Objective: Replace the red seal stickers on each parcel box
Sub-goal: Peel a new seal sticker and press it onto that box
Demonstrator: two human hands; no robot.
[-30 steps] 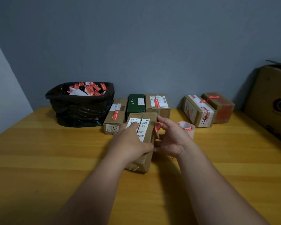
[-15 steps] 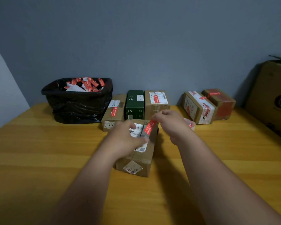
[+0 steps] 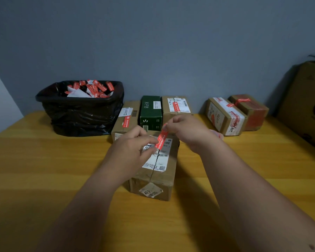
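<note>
Landmark: parcel box [image 3: 154,176], mid-table [image 3: 44,179], nearest camera. Sticker [image 3: 161,139] above its far end, tilted, pinched between left hand [image 3: 133,148] at lower end and right hand [image 3: 185,130] at upper end. Directly behind parcel box: three boxes [image 3: 150,113] in row, side by side. Behind and left: lined bin [image 3: 80,110], sticker scraps [image 3: 91,88] inside. Behind and right: two boxes [image 3: 235,115] touching each other. Far right: large carton [image 3: 305,106] at table edge. Wall [image 3: 153,42] behind all.
</note>
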